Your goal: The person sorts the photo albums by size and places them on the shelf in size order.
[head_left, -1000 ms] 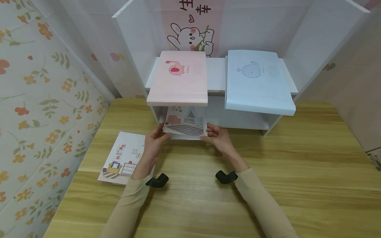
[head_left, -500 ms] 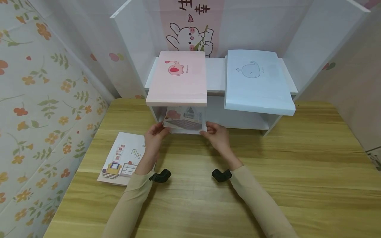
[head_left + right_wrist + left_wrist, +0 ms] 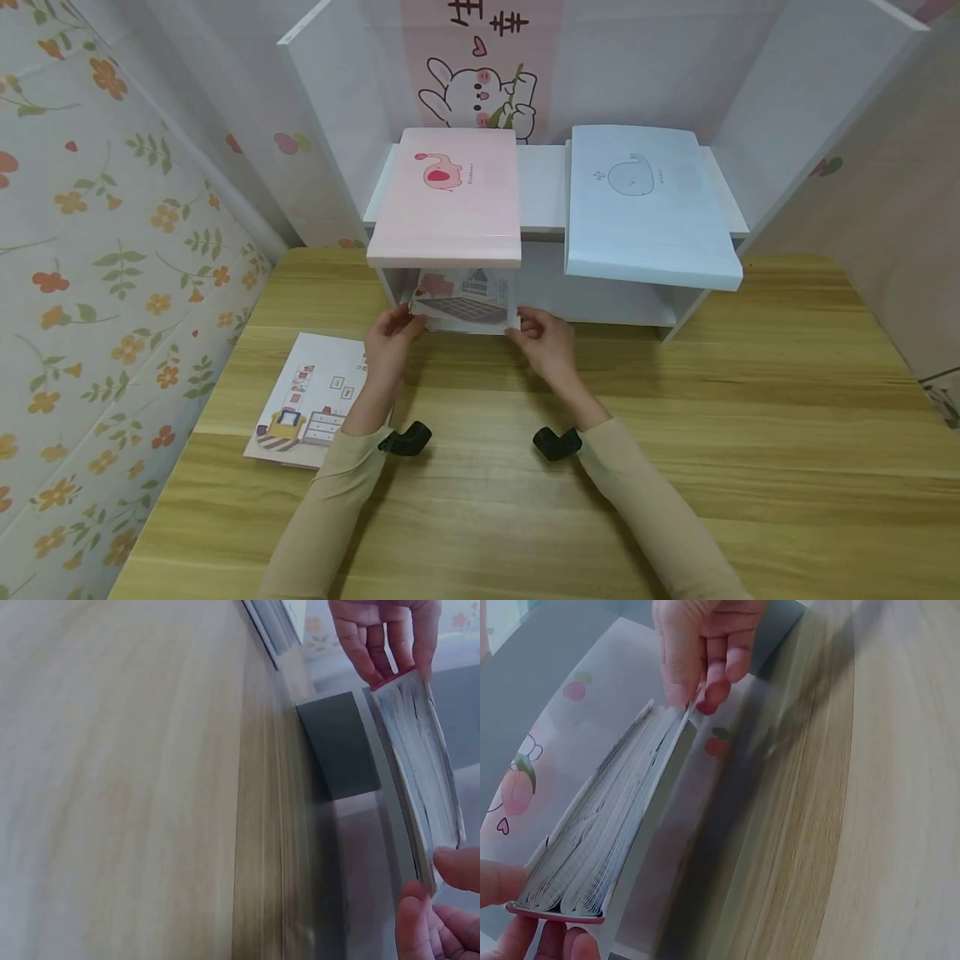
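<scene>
A book with a printed room scene on its cover lies partly inside the left part of the white shelf's lower level, under the overhanging pink box file. My left hand grips its left edge, where the left wrist view shows a red spine and thick pages. At the opposite edge, my right hand pinches the covers between thumb and fingers; the right wrist view shows both hands on the book. The book's far end is hidden beneath the pink box file.
A second book with a furniture picture lies on the wooden table at left, partly behind my left forearm. On the white shelf a light blue box file overhangs the front at right. Tall side panels flank the shelf.
Both hands have moved the book away from me, farther into the shelf's lower level, so less of its cover shows. The second book and both box files have stayed in place.
</scene>
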Action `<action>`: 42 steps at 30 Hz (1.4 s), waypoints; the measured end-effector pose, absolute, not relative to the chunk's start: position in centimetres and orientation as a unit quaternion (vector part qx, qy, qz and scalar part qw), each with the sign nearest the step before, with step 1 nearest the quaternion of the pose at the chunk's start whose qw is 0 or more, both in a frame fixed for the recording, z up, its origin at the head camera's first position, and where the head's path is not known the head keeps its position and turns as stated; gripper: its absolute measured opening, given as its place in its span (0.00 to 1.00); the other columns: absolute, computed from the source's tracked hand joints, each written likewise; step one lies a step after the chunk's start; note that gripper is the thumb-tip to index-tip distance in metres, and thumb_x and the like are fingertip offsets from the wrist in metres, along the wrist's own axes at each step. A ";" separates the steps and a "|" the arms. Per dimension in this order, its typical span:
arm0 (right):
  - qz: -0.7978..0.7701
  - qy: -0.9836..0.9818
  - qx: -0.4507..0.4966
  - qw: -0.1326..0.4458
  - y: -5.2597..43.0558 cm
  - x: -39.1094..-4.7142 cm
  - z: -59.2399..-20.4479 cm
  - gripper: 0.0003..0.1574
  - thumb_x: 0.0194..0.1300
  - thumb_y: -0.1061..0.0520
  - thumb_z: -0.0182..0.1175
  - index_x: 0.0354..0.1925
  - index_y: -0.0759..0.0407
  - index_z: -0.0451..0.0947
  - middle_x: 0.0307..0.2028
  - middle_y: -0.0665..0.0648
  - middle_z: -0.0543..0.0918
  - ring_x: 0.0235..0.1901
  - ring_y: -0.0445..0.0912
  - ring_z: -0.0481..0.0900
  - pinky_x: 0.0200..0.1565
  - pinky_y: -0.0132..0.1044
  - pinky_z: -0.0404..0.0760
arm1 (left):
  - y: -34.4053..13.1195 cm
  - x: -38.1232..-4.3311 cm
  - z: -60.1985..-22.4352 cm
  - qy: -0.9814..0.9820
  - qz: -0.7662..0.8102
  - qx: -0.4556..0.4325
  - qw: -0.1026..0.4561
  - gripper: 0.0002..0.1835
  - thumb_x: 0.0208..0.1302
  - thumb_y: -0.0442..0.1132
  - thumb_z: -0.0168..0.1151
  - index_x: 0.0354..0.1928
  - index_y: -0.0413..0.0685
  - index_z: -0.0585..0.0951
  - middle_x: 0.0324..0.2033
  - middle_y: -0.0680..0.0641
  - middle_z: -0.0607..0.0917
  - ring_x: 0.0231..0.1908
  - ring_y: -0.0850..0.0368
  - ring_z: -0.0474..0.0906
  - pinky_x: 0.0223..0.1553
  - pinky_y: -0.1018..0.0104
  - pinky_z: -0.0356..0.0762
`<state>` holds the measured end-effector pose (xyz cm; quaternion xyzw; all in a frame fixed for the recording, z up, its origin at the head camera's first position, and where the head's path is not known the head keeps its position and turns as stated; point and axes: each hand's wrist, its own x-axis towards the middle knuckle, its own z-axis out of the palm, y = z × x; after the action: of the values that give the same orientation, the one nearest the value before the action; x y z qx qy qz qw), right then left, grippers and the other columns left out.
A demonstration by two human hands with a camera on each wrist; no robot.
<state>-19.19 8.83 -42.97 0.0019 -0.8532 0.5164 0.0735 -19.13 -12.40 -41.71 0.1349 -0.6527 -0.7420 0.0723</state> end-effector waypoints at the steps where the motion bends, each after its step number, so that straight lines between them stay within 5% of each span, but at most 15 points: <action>1: 0.517 -0.852 0.002 0.076 8.9 -19.1 -43.0 0.23 0.56 0.62 0.66 0.50 0.71 0.77 0.33 0.65 0.83 0.33 0.54 0.82 0.37 0.39 0.80 | -12.4 -19.1 -41.7 -0.655 -0.741 0.131 0.073 0.17 0.59 0.26 0.59 0.50 0.28 0.73 0.46 0.37 0.78 0.40 0.63 0.77 0.40 0.75 0.76; 12: 0.553 -0.829 -0.007 0.078 9.5 -17.6 -43.3 0.10 0.57 0.64 0.64 0.36 0.72 0.80 0.26 0.64 0.82 0.23 0.45 0.77 0.23 0.25 0.71 | -14.2 -17.9 -42.5 -0.724 -0.680 0.081 0.082 0.14 0.60 0.29 0.59 0.47 0.29 0.77 0.45 0.37 0.82 0.35 0.70 0.77 0.38 0.78 0.75; 19: 0.584 -0.811 -0.026 0.018 9.2 -16.5 -43.3 0.10 0.56 0.64 0.64 0.37 0.71 0.79 0.25 0.61 0.81 0.20 0.54 0.79 0.16 0.28 0.70 | -15.0 -17.2 -42.5 -0.733 -0.670 0.090 0.079 0.13 0.59 0.27 0.60 0.46 0.27 0.78 0.39 0.45 0.83 0.34 0.70 0.76 0.38 0.79 0.74; 28: 0.620 -0.782 0.001 -0.066 7.8 -15.5 -43.8 0.11 0.60 0.67 0.59 0.40 0.76 0.77 0.26 0.67 0.82 0.22 0.51 0.81 0.24 0.34 0.79 | -16.4 -16.2 -42.2 -0.731 -0.670 0.107 0.067 0.15 0.61 0.28 0.60 0.49 0.27 0.76 0.37 0.53 0.83 0.34 0.70 0.77 0.39 0.79 0.74; 35: 0.626 -0.773 0.014 -0.100 6.3 -14.7 -43.9 0.13 0.61 0.65 0.59 0.43 0.75 0.77 0.26 0.66 0.83 0.22 0.53 0.81 0.20 0.31 0.74 | -17.7 -15.6 -42.3 -0.745 -0.653 0.126 0.054 0.17 0.61 0.30 0.60 0.51 0.29 0.76 0.39 0.52 0.83 0.36 0.70 0.77 0.39 0.79 0.74; 42: 0.641 -0.759 0.018 -0.112 5.0 -14.4 -43.9 0.14 0.61 0.66 0.59 0.43 0.76 0.77 0.28 0.68 0.83 0.23 0.53 0.82 0.25 0.37 0.80 | -19.1 -14.9 -42.2 -0.763 -0.628 0.143 0.048 0.16 0.62 0.30 0.60 0.52 0.32 0.77 0.46 0.42 0.82 0.35 0.73 0.76 0.38 0.81 0.74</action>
<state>-14.42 5.02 -43.85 0.0179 -0.7595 0.6406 -0.1120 -14.89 -19.06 -42.21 0.1428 -0.7635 -0.6280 0.0482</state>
